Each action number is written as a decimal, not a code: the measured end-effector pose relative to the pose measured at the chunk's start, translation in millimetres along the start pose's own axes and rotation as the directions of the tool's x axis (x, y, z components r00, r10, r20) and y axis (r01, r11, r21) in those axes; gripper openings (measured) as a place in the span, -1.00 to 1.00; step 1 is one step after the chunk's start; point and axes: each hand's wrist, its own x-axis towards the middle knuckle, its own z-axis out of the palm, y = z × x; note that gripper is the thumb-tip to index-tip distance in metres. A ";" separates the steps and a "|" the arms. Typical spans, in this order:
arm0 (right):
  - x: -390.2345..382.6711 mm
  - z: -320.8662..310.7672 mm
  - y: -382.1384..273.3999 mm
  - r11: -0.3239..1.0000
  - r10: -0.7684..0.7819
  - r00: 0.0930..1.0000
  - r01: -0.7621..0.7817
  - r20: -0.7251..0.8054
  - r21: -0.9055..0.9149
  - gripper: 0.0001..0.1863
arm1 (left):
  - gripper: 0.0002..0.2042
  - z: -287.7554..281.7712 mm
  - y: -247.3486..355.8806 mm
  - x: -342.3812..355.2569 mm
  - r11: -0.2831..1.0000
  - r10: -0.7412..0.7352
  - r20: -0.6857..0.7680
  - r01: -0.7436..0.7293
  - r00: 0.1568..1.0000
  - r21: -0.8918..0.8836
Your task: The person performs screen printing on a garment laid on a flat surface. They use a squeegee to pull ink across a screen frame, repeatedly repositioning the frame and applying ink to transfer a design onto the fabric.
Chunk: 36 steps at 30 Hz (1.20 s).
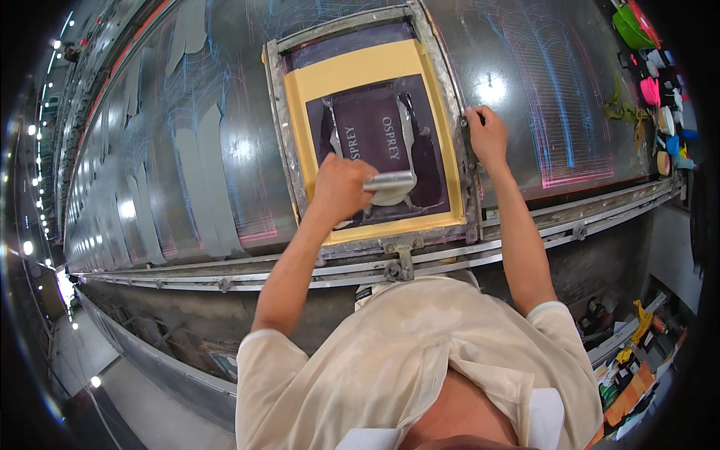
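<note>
Gripping a silver-handled squeegee [388,181], the left hand [341,187] has its fingers clenched around the bar, which lies across the lower part of a printing screen [360,71]. The screen sits flat on a long dark glossy table [150,150], near its front edge, framed in worn grey metal with a yellow taped border around a dark purple mesh. A pale lettered design in white shows through the mesh, flanked by two whitish curved shapes. The right hand [486,135] rests on the frame's right rail, fingers curled over its edge and grasping it. Grey fabric cut pieces [206,180] lie in rows on the table to the left of the screen. At the far right edge, small pots and rags in green, pink, blue and yellow [660,97] crowd together; their labels are too small to tell.
</note>
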 end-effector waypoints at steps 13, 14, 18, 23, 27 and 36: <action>-4.4 -12.5 -4.1 0.959 0.225 0.964 -0.245 0.140 0.144 -0.64 | -0.76 10.6 -23.1 29.8 0.995 0.043 -0.165 -0.027 0.985 0.094; -4.7 -11.6 -5.5 0.962 0.215 0.970 -0.231 0.113 0.147 -0.63 | -0.71 20.7 -7.1 2.8 0.992 0.029 -0.141 -0.011 0.990 0.128; -6.9 -3.5 -22.0 0.997 0.079 0.994 -0.080 -0.078 -0.012 -0.58 | -0.57 35.5 40.0 -60.1 0.985 -0.054 -0.175 0.081 0.983 0.151; 1.5 -28.2 -37.9 0.976 0.129 0.987 -0.143 0.091 0.165 -0.70 | -0.57 15.6 46.0 -67.3 0.989 -0.080 -0.179 0.101 0.980 0.112; -16.9 -15.3 -76.1 0.962 0.101 0.988 -0.128 0.119 0.243 -0.72 | -0.64 -6.0 35.2 -85.4 0.980 -0.131 -0.220 0.160 0.967 0.117; -147.3 229.0 -170.7 0.932 0.034 0.988 -0.086 0.151 0.352 -0.67 | -0.60 -134.1 -150.3 -247.4 0.966 -0.196 -0.059 0.203 0.979 0.159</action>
